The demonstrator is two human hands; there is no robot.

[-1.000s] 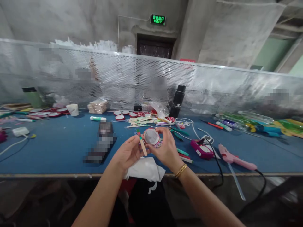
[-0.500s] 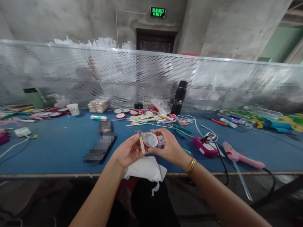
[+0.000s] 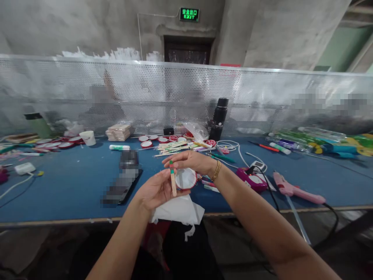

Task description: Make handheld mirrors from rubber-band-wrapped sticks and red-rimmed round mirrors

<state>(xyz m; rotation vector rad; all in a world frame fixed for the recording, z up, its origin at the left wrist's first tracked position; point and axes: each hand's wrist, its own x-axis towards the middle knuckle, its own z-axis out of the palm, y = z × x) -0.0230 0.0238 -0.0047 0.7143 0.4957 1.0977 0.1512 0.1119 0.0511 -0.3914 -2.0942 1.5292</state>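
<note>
My left hand (image 3: 154,190) holds a round red-rimmed disc (image 3: 185,179) with a pale face, its fingers passing beneath the lower rim. A flat wooden craft stick (image 3: 173,182) with a green and red painted end stands upright at the disc's left edge, against my left thumb. From above, my right hand (image 3: 190,161) reaches over the disc, its fingers closed at the stick's painted end. The exact fingertip contact is partly hidden. Below the hands, a white cloth or paper (image 3: 177,210) lies over the table edge.
A phone-like dark object (image 3: 128,186) lies left. Craft sticks (image 3: 173,147), more red-rimmed discs (image 3: 146,144) and a black bottle (image 3: 218,120) stand behind. To the right are a magenta device (image 3: 251,179) with cables and a pink glue gun (image 3: 287,186). A perforated metal panel (image 3: 140,89) backs the table.
My right hand has moved from the disc's right rim up and left, over its top to the stick's painted end. The left hand stays under the disc. The view has shifted slightly.
</note>
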